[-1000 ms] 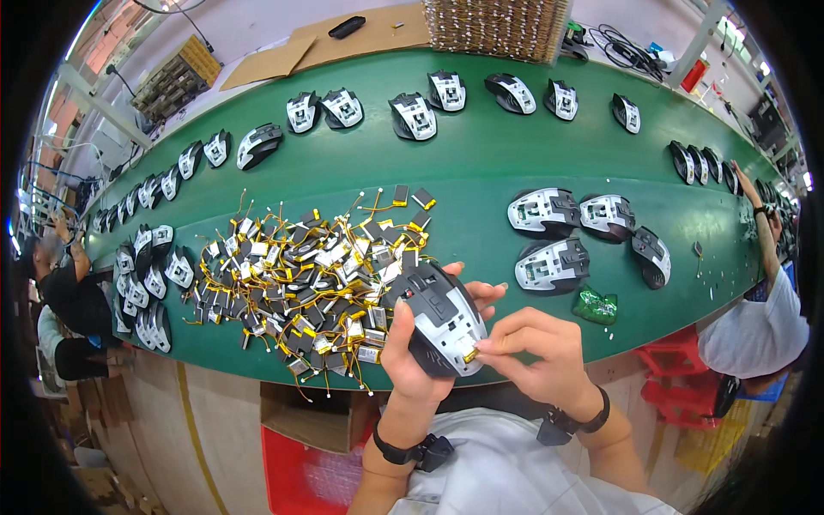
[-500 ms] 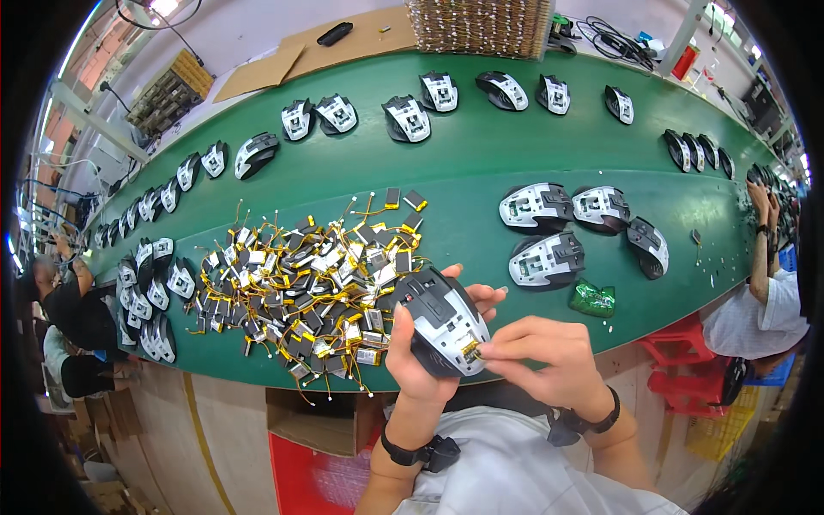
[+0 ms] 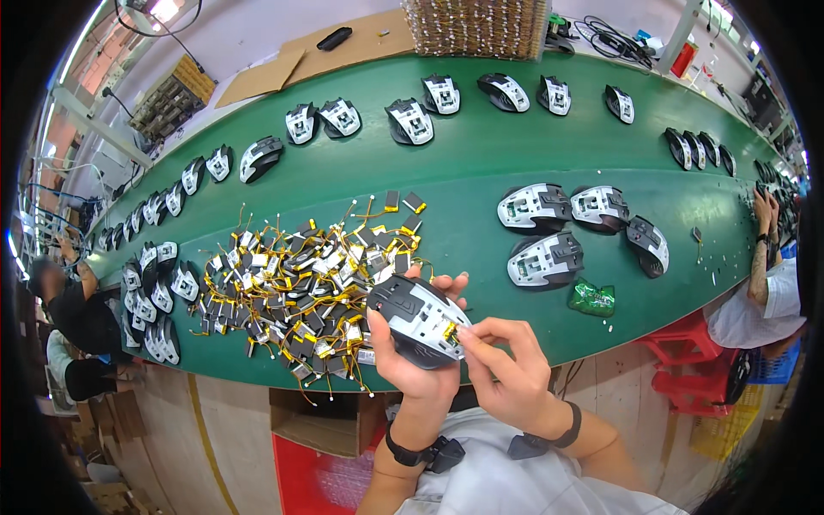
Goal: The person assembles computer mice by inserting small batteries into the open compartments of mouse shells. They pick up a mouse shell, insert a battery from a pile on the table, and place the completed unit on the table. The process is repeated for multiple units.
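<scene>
My left hand [image 3: 419, 375] cradles a black and white computer mouse [image 3: 415, 314] from below, with its thumb on the near side and fingers round the far side. Part of its top cover is off, showing the white inner frame. A small battery [image 3: 450, 332] with yellow tape sits at the opening in its right end. Thumb and forefinger of my right hand [image 3: 512, 374] are pinched at that battery, and the fingertips hide part of it. Just left of the mouse lies a heap of flat silver and black batteries [image 3: 300, 287] with yellow tape and thin wires.
Several open mice [image 3: 534, 206] rest right of the heap on the green workbench [image 3: 446, 176], beside a green packet [image 3: 592, 298]. More mice [image 3: 410, 122] line the far strip and cluster [image 3: 154, 296] at the left. Co-workers sit at both ends; a red stool [image 3: 687, 386] stands at right.
Both hands have shifted left with the mouse, which is now turned flatter. My right fingers remain at the battery end. The mice on the far left strip have moved slightly rightward.
</scene>
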### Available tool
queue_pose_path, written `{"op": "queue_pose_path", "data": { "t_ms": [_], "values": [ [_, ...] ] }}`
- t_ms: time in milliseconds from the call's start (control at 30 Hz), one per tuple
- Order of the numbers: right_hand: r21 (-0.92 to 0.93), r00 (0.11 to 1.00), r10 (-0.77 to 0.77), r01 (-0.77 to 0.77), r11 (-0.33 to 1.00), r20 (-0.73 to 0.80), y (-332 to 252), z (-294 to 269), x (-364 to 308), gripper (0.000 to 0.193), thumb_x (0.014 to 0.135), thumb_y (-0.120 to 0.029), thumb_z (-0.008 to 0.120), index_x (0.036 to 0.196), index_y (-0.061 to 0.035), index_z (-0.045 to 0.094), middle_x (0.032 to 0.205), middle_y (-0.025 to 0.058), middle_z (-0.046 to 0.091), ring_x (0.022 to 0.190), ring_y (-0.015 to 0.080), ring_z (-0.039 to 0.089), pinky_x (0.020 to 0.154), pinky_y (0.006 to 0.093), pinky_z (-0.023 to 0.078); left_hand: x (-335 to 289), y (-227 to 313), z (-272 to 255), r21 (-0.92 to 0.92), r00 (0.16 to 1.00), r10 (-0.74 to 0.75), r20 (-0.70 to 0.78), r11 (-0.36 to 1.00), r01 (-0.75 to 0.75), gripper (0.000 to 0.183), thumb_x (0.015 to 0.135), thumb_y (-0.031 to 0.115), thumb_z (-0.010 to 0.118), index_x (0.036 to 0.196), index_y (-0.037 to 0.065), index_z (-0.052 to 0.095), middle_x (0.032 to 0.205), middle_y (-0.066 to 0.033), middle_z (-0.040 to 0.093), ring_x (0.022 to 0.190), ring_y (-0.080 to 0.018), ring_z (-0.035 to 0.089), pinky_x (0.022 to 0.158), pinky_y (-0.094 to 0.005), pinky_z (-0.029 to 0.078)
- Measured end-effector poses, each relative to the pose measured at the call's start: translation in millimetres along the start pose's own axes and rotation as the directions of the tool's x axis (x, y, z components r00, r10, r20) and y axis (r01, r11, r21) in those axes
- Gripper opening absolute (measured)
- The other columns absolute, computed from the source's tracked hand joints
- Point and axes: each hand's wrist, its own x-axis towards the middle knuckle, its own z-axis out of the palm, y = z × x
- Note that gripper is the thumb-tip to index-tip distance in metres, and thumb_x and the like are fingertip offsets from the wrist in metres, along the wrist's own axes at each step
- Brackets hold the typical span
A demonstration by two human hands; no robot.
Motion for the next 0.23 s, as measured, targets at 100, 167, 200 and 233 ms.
{"op": "queue_pose_path", "data": {
  "t_ms": [100,167,200,233],
  "values": [
    [0.03,0.997,-0.013,0.01,0.999,0.076,4.5,-12.1,-0.6,0.033,0.073,0.007,0.074,0.104,-0.0025,0.071,0.094,0.0103,0.063,0.076,0.023,0.063,0.065,0.0294,0.054,-1.2,-0.1,0.8,-0.009,0.998,-0.031,0.053,0.999,0.032,0.074,0.092,0.063,0.043,0.135,0.003,0.043,0.114,-0.0186,0.061,0.116,-0.0372,0.057,0.092,-0.0396,0.048],
    [0.102,0.984,-0.006,-0.013,0.995,0.176,11.0,-21.4,0.8,0.035,0.072,0.007,0.074,0.105,-0.0058,0.072,0.097,0.0105,0.064,0.081,0.0244,0.065,0.067,0.0276,0.056,-0.6,2.3,0.0,0.036,0.991,-0.05,0.121,0.998,0.046,0.076,0.092,0.064,0.043,0.136,0.002,0.044,0.114,-0.0189,0.06,0.117,-0.0377,0.055,0.092,-0.0405,0.05],
    [0.136,0.974,-0.004,-0.028,0.99,0.225,15.4,-27.0,1.8,0.036,0.072,0.007,0.075,0.105,-0.0075,0.073,0.099,0.0107,0.064,0.083,0.0252,0.066,0.068,0.0267,0.057,-0.7,2.9,-1.0,0.059,0.986,-0.062,0.155,0.997,0.053,0.077,0.092,0.065,0.043,0.136,0.002,0.044,0.114,-0.0191,0.06,0.118,-0.0379,0.054,0.092,-0.0409,0.051],
    [0.124,0.957,-0.044,0.009,0.992,0.288,20.6,-34.0,5.8,0.038,0.072,0.006,0.075,0.107,-0.0096,0.073,0.102,0.0106,0.064,0.086,0.0251,0.067,0.068,0.0255,0.058,-0.5,2.7,-2.2,0.073,0.98,-0.082,0.181,0.995,0.07,0.079,0.091,0.066,0.044,0.138,0.003,0.043,0.115,-0.0196,0.06,0.12,-0.0377,0.053,0.093,-0.0417,0.05]
  ]
}}
